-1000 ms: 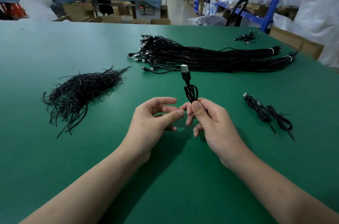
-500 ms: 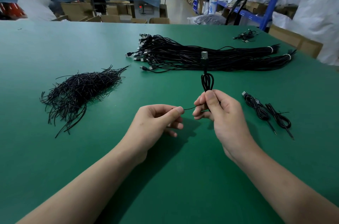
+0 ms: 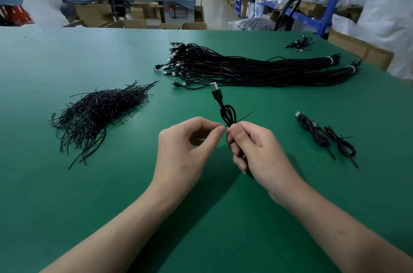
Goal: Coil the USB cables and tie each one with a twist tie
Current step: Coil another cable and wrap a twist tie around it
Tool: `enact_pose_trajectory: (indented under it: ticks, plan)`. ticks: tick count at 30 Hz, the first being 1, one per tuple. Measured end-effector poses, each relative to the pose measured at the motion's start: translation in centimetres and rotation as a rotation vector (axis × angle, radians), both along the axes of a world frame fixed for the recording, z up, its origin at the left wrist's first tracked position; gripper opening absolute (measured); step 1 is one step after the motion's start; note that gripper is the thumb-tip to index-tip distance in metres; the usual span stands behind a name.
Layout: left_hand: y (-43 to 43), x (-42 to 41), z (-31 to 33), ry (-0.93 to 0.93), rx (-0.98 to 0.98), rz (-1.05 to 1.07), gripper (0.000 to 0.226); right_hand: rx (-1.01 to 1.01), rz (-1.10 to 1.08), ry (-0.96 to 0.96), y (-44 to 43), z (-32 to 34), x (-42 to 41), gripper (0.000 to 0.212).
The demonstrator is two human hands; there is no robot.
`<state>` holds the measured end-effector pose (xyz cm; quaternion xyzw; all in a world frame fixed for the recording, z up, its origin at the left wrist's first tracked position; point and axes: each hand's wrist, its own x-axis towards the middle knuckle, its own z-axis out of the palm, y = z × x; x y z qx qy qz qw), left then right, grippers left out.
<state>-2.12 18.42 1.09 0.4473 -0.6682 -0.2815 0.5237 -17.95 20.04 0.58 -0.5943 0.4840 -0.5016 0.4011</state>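
My right hand (image 3: 257, 149) grips a coiled black USB cable (image 3: 228, 115) upright, its loops and silver plug (image 3: 214, 86) sticking up above my fingers. A thin black twist tie (image 3: 243, 116) crosses the coil just above my thumb, one end poking out to the right. My left hand (image 3: 185, 149) pinches the tie's other end against the coil with thumb and forefinger. The lower part of the coil is hidden inside my right fist.
A heap of loose black twist ties (image 3: 98, 111) lies at the left. A large bundle of uncoiled USB cables (image 3: 245, 69) stretches across the far middle. Two tied coils (image 3: 324, 136) rest at the right, a small cable pile (image 3: 299, 43) at the far right corner of the green table (image 3: 67, 194).
My right hand has brought the coil back left and down toward my left hand. The tie now wraps across the coil, where before it stretched between the two hands.
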Motion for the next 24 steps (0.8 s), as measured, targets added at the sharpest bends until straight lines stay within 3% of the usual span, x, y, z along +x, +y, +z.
enact_pose_trajectory:
  ticks: [7,12,17,24]
  plan:
    - [0.1,-0.1,-0.1,0.076,-0.022,-0.097,0.005,0.148,0.101,-0.169,0.2,0.3,0.3,0.037]
    - [-0.1,-0.1,0.0,0.27,0.15,-0.252,0.002,0.158,0.096,-0.195,0.4,0.5,0.1,0.037]
    - [-0.7,0.2,-0.4,0.476,0.351,-0.335,0.026,0.063,0.123,-0.121,0.5,0.7,0.1,0.036]
    - [-1.2,0.3,-0.6,0.661,0.483,-0.478,0.019,0.012,0.154,-0.128,0.6,0.9,0.4,0.035]
